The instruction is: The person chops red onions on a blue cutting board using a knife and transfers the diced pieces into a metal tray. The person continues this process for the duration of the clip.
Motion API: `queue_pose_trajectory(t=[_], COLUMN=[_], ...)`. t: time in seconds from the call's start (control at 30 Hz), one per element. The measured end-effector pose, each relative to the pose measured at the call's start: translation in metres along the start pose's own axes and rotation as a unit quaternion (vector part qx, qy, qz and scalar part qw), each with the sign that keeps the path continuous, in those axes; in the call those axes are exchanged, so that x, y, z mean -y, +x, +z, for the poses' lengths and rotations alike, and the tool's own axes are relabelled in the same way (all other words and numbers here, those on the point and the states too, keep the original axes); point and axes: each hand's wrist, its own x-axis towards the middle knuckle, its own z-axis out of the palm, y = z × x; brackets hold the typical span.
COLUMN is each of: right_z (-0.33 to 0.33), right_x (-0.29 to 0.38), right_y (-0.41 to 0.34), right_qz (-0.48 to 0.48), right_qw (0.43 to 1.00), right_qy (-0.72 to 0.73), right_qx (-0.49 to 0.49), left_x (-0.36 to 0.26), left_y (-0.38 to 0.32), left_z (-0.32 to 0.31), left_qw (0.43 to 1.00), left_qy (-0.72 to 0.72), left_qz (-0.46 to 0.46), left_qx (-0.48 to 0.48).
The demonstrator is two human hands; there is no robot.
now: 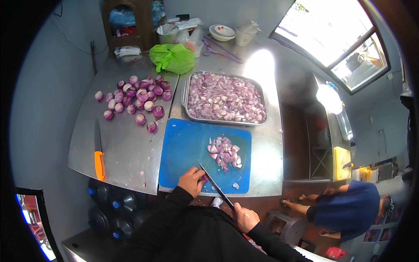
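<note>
My left hand [191, 181] grips a piece of red onion [203, 179] near the front edge of a blue cutting board [183, 147]. Most of that piece is hidden by my fingers. In my right hand [245, 216] is a kitchen knife [216, 186], its blade slanting up and left beside the onion piece. Chopped red onion [225, 152] lies heaped on the board's right half. Behind the board, a metal tray [265, 101] is filled with more chopped onion [226, 96]. Several peeled whole red onions [142, 95] are gathered on the steel table to the left.
A knife with an orange handle [99, 165] lies on the steel table [124, 147] at left. Farther back are a green plastic bag [173, 58], stacked bowls [222, 32] and purple hangers [221, 49]. Large water bottles [122, 199] sit below left. A person in blue [347, 209] stands at right.
</note>
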Motion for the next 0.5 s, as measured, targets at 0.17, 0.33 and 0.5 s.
queue_pose_trajectory(t=[0.17, 0.33, 0.5], right_z=[0.043, 0.052, 0.03], right_x=[-0.003, -0.008, -0.004], right_y=[0.055, 0.07, 0.055], right_qz=[-0.042, -0.003, 0.0], right_qw=[0.998, 1.0, 1.0], right_qy=[0.026, 0.025, -0.007], right_qx=[-0.032, -0.012, 0.015], left_x=[-0.003, -0.015, -0.001], left_y=[0.0, 0.013, 0.047], left_z=[0.003, -0.009, -0.016], left_qw=[0.999, 0.997, 0.925], left_qy=[-0.031, 0.069, 0.243], left_qz=[0.009, 0.026, 0.254], left_qx=[-0.014, -0.022, 0.144])
